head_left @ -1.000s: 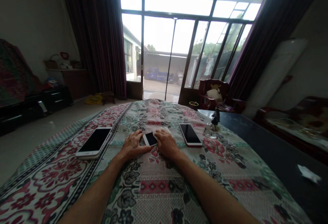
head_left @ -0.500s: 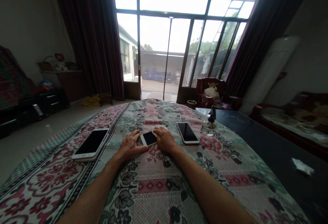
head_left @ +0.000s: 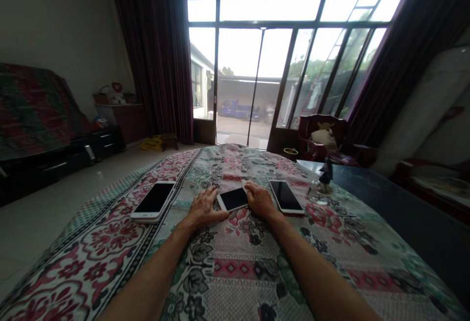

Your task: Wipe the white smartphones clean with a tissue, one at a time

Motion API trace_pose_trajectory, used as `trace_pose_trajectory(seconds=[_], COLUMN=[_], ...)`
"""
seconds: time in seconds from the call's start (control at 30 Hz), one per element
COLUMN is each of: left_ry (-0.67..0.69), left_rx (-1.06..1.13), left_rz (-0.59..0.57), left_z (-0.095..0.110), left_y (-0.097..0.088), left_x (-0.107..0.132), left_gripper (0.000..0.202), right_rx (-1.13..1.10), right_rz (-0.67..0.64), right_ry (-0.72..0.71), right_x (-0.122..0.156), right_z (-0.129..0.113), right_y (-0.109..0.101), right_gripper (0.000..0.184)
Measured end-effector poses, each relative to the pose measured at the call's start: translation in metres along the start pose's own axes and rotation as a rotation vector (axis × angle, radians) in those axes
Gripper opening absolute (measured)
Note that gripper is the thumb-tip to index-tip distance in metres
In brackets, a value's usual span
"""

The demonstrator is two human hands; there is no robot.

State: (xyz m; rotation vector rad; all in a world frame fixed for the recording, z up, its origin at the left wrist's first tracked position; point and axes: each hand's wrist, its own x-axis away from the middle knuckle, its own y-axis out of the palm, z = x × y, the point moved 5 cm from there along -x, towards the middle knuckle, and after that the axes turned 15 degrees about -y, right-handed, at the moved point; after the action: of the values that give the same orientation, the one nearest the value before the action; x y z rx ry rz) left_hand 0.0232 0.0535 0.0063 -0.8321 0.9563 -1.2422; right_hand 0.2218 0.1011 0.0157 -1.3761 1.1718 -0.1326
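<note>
A small white-edged phone (head_left: 233,198) with a dark screen lies on the floral tablecloth (head_left: 235,267) between my two hands. My left hand (head_left: 203,208) rests flat on the cloth with its fingers against the phone's left end. Curled over the phone's right end, my right hand (head_left: 260,200) grips it. A larger white phone (head_left: 154,199) lies to the left, apart from my hands. Just right of my right hand a red-edged phone (head_left: 286,196) lies screen up.
A small dark figurine on a glass base (head_left: 323,180) stands at the cloth's right edge, beside a dark tabletop (head_left: 404,213). Behind are glass doors (head_left: 257,81), curtains, a wooden armchair (head_left: 323,139) and a low cabinet (head_left: 55,159) at the left.
The view swung left, shifting everything rightward in frame. The small phone shows more of its screen and lies flatter between my hands. My hands stay at its ends.
</note>
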Motion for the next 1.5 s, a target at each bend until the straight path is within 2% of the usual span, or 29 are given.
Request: trace_pose_trajectory(seconds=[0.4,0.63,0.97,1.17,1.33,1.5], left_ry=[0.040,0.037,0.026,-0.026,0.106,0.205], left_rx=[0.012,0.038,0.052,0.032,0.071,0.171], left_rz=[-0.002,-0.014,0.015,0.090,0.046,-0.009], left_z=[0.001,0.001,0.001,0.015,0.028,0.025], left_y=[-0.002,-0.003,-0.004,-0.007,-0.013,-0.012], left_x=[-0.002,-0.001,0.004,0.021,0.031,0.026], left_gripper=[0.071,0.068,0.065,0.072,0.040,0.019], right_rx=[0.107,0.150,0.143,0.077,0.030,0.015], right_rz=[0.005,-0.018,0.019,0.021,0.053,0.073], right_ry=[0.103,0.102,0.164,0.078,0.059,0.048], right_x=[0.007,0.023,0.043,0.042,0.041,0.040], right_z=[-0.008,-0.021,-0.035,-0.034,-0.028,-0.026], right_y=[-0.005,-0.012,-0.018,-0.016,-0.015,-0.015], right_gripper=[0.032,0.035,0.036,0.038,0.037,0.038])
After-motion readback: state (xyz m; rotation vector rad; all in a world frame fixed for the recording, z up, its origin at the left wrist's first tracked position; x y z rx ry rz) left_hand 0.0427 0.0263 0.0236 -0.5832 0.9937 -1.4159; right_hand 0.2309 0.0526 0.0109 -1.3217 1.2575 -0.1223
